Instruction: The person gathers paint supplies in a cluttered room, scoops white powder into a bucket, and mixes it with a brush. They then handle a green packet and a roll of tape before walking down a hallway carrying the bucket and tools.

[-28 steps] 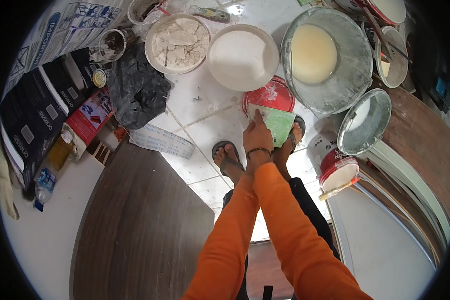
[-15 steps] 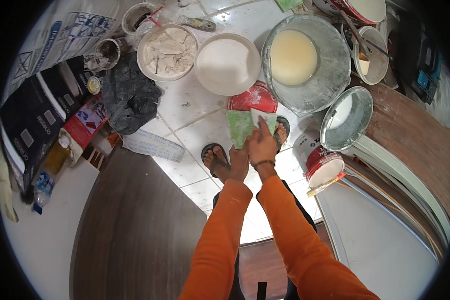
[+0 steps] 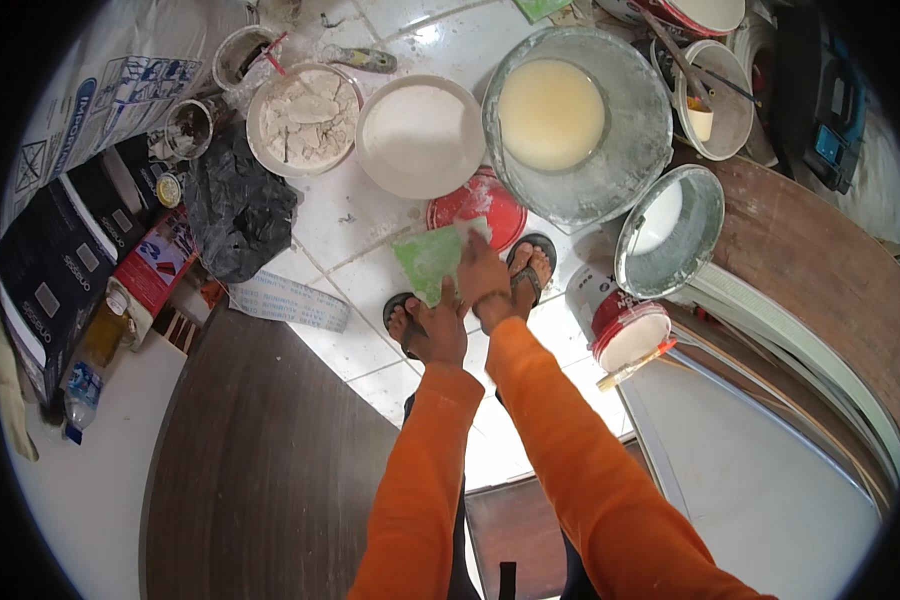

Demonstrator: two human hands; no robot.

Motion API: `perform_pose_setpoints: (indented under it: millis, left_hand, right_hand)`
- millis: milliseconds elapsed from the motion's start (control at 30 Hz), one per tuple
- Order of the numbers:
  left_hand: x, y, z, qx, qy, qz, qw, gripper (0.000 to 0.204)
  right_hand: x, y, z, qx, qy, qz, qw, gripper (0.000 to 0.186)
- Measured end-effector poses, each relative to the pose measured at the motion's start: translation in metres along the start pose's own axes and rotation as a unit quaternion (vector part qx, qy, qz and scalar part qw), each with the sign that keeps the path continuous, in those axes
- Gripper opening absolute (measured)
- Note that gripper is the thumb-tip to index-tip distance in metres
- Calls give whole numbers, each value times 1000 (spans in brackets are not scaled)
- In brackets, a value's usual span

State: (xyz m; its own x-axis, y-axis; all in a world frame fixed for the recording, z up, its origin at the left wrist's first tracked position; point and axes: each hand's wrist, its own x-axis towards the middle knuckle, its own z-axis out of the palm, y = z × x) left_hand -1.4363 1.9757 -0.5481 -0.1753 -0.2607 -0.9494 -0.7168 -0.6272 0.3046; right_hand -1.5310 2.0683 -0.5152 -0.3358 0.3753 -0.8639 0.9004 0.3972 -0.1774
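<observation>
My left hand (image 3: 440, 328) is closed on the lower edge of a flat green piece (image 3: 426, 262) with whitish smears, its thumb pointing up along it. Close beside it, my right hand (image 3: 484, 277) grips a small whitish flat piece (image 3: 473, 231) against the green piece's right side. Its index finger lies along the white piece, while the other fingers are partly hidden. Behind both pieces, a red lid (image 3: 492, 204) smeared with white lies on the tiled floor.
Ahead stand a tub of lumpy powder (image 3: 308, 122), a white powder tub (image 3: 419, 135) and a big grey bucket (image 3: 642, 140) with cream liquid. At right are a smaller bucket (image 3: 703, 235) and a paintbrush (image 3: 634, 369) by a red-white pail. A black bag (image 3: 238, 205) lies left.
In the picture, both hands and the green piece have shifted left along with the surroundings. The green piece now looks more turned, and my right hand covers more of the white piece.
</observation>
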Motion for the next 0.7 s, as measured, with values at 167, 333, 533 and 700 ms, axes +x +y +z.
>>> perform_pose_setpoints:
  millis: [167,333,533,700]
  left_hand:
    - [22,-11,-20,35,15,-31,999,59]
    - [51,-36,-53,27,-75,-7,997,43]
    - [50,-24,-66,445,-118,143,876,63]
    - [17,-9,-41,101,-30,27,994,51]
  right_hand:
    - [-10,0,1,-26,41,0,999,49]
    - [-17,-2,10,-38,2,24,999,51]
    - [-20,-8,18,-21,49,10,999,51]
    - [-13,17,29,20,32,44,998,48]
